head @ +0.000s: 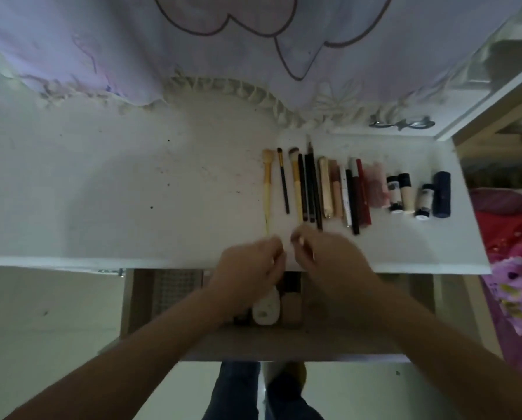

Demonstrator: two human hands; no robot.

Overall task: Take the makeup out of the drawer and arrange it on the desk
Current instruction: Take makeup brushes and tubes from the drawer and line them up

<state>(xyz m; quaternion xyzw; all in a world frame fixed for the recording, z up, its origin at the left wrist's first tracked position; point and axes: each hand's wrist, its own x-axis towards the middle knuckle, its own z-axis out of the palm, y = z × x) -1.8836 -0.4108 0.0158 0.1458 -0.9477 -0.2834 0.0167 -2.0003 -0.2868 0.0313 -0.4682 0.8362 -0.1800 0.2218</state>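
A row of makeup lies on the white desk [132, 192]: a pale-handled brush [267, 192], a thin black brush [283, 183], a gold-handled brush [296, 186], dark pencils [311, 189], gold and pink tubes [326, 189], a red pencil [363, 195], small foundation bottles [405, 192] and a dark navy tube [441, 194]. My left hand [250, 265] hovers at the desk's front edge, fingers curled beside the pale brush's handle tip. My right hand [326, 256] is curled by the gold brush's handle end. Motion blur hides any grip. The open drawer [284, 344] beneath holds a white bottle [265, 310] and a beige bottle [291, 310].
A frilled lilac cloth [223, 56] hangs over the desk's back edge. A silver hair clip [402, 123] lies at the back right. A checked item [175, 286] sits in the drawer's left part. Pink and red bedding [514, 231] lies to the right.
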